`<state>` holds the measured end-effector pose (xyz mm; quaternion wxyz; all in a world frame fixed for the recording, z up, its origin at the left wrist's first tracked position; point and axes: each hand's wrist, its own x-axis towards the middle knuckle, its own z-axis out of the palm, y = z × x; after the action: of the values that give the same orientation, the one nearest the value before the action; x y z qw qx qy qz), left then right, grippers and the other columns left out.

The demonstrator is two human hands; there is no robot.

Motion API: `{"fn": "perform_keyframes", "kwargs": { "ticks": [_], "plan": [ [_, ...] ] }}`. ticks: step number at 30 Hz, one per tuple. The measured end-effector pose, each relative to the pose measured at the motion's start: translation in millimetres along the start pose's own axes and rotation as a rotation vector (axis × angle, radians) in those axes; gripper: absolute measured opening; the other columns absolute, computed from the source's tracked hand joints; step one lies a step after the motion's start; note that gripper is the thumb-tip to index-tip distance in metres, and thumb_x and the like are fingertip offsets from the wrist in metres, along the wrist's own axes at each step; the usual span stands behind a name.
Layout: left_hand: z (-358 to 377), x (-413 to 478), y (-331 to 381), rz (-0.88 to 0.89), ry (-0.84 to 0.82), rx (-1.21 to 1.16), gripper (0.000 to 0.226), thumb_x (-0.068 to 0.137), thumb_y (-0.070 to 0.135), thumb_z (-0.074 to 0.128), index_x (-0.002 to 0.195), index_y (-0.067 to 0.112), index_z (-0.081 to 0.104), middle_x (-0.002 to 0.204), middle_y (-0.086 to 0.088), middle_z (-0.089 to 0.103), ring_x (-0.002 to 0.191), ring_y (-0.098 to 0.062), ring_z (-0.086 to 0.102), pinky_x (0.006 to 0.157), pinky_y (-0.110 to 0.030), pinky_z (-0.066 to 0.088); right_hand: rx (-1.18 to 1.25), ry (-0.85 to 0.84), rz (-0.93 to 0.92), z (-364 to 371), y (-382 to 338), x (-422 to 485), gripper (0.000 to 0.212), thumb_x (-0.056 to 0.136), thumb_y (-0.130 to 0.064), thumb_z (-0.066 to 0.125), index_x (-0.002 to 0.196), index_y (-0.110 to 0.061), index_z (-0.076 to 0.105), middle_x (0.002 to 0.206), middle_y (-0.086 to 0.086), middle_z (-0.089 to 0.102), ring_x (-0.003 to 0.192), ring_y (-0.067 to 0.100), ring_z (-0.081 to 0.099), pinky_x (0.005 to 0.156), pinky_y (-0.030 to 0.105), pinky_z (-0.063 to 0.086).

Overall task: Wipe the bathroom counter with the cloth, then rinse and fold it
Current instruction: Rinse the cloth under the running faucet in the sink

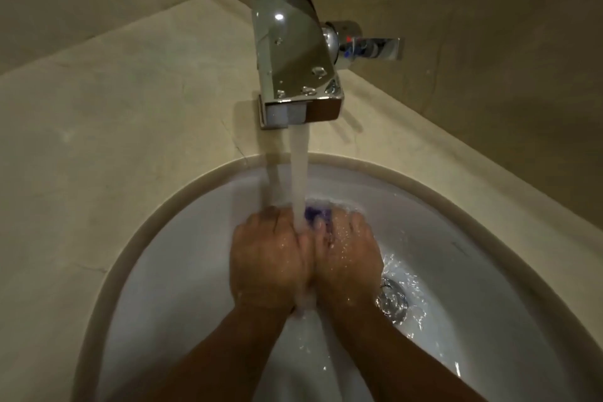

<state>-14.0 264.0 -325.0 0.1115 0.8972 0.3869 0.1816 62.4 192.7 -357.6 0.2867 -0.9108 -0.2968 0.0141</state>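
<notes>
Two bare forearms are coming in from six o'clock and meeting over the white sink. The left hand and the right hand are pressing side by side, knuckles up. Both are closing their curled fingers around the cloth and bunching it between them. The cloth is purple and is showing only as a small patch at twelve o'clock from the hands, between the fingertips, with the rest hidden under the palms. It is being held above the basin, right under the running water.

At four o'clock from the hands, the metal drain is sitting at the bottom of the bowl with water rippling across it. The water stream is falling straight onto the spot where the two hands meet and is running off between the wrists.

Farther out, the beige counter is wrapping round the basin from nine to two o'clock. At twelve o'clock the chrome faucet is reaching over the rim, with droplets on its top. Its lever handle is sticking out toward three o'clock, near the wall.
</notes>
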Motion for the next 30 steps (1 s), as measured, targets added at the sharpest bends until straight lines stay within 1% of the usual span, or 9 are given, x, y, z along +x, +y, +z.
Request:
{"fn": "perform_keyframes", "kwargs": {
  "ticks": [3, 5, 7, 9, 13, 18, 23, 26, 30],
  "plan": [
    [3, 4, 7, -0.06, -0.015, -0.059, 0.035, 0.091, 0.036, 0.047, 0.083, 0.009, 0.068, 0.072, -0.009, 0.066, 0.068, -0.029, 0.061, 0.068, -0.04, 0.054, -0.178, -0.174, -0.039, 0, 3, 1, 0.046, 0.092, -0.052, 0.028, 0.117, -0.03, 0.06, 0.119, -0.002, 0.062, 0.109, 0.021, 0.056, 0.094, 0.04, 0.049],
    [-1, 7, 11, -0.075, -0.013, -0.104, 0.036, 0.093, 0.039, 0.044, 0.085, 0.013, 0.068, 0.076, -0.006, 0.066, 0.076, -0.027, 0.062, 0.075, -0.039, 0.054, -0.169, -0.168, -0.037, -2, 1, 1, 0.027, 0.092, -0.041, 0.043, 0.103, -0.027, 0.064, 0.105, 0.001, 0.066, 0.098, 0.027, 0.061, 0.083, 0.044, 0.053],
    [5, 9, 8, -0.045, -0.085, -0.046, 0.041, 0.097, 0.043, 0.037, 0.09, 0.018, 0.068, 0.084, -0.002, 0.066, 0.086, -0.024, 0.061, 0.085, -0.04, 0.048, -0.146, -0.096, -0.014, -4, -2, 4, 0.036, 0.094, -0.04, 0.037, 0.097, -0.022, 0.068, 0.098, 0.005, 0.068, 0.091, 0.03, 0.064, 0.078, 0.045, 0.054],
    [11, 11, 2, -0.026, -0.149, -0.018, 0.045, 0.1, 0.047, 0.029, 0.094, 0.022, 0.066, 0.087, 0.002, 0.064, 0.088, -0.02, 0.059, 0.088, -0.037, 0.045, -0.103, -0.076, -0.033, -8, -4, 3, 0.048, 0.098, -0.046, 0.027, 0.099, -0.021, 0.068, 0.1, 0.003, 0.068, 0.095, 0.028, 0.062, 0.084, 0.046, 0.051],
    [-8, 11, 5, -0.004, -0.144, -0.058, 0.047, 0.098, 0.043, 0.024, 0.1, 0.022, 0.066, 0.092, 0.002, 0.062, 0.087, -0.019, 0.058, 0.084, -0.034, 0.045, 0.219, -0.12, -0.008, -25, -8, 3, 0.039, 0.1, -0.042, 0.033, 0.11, -0.021, 0.065, 0.105, 0.001, 0.061, 0.098, 0.022, 0.057, 0.084, 0.036, 0.046],
    [-63, 15, 1, 0.172, 0.104, -0.153, 0.025, 0.091, 0.029, 0.042, 0.092, 0.013, 0.061, 0.095, -0.006, 0.06, 0.088, -0.026, 0.052, 0.082, -0.039, 0.037, 0.542, 0.088, -0.078, -63, -39, -8, 0.018, 0.098, -0.03, 0.049, 0.106, -0.025, 0.064, 0.104, -0.008, 0.055, 0.096, 0.003, 0.053, 0.084, 0.014, 0.04],
    [-52, -2, -21, 0.165, -0.071, -0.201, 0.025, 0.086, 0.039, 0.048, 0.073, 0.018, 0.051, 0.099, -0.001, 0.055, 0.091, -0.023, 0.051, 0.085, -0.044, 0.045, 0.598, -0.028, 0.139, -51, -28, -25, 0.022, 0.097, -0.037, 0.058, 0.08, -0.023, 0.059, 0.096, -0.011, 0.053, 0.086, 0.002, 0.055, 0.076, 0.025, 0.04],
    [-31, -17, -16, 0.028, -0.067, -0.287, 0.02, 0.087, 0.035, 0.051, 0.076, 0.019, 0.047, 0.092, 0.001, 0.054, 0.084, -0.02, 0.05, 0.078, -0.043, 0.047, 0.506, 0.053, 0.17, -35, -22, -28, 0.019, 0.089, -0.037, 0.066, 0.094, -0.025, 0.052, 0.099, -0.009, 0.052, 0.09, 0.013, 0.054, 0.077, 0.034, 0.047],
    [-11, -22, -18, 0.041, -0.019, -0.231, 0.024, 0.091, 0.032, 0.048, 0.105, 0.018, 0.062, 0.095, 0.001, 0.066, 0.085, -0.021, 0.059, 0.08, -0.038, 0.048, 0.405, 0.032, 0.117, -15, -18, -24, 0.053, 0.085, -0.044, 0.043, 0.136, -0.03, 0.048, 0.124, -0.007, 0.054, 0.11, 0.014, 0.049, 0.09, 0.033, 0.043]
  ]
}}
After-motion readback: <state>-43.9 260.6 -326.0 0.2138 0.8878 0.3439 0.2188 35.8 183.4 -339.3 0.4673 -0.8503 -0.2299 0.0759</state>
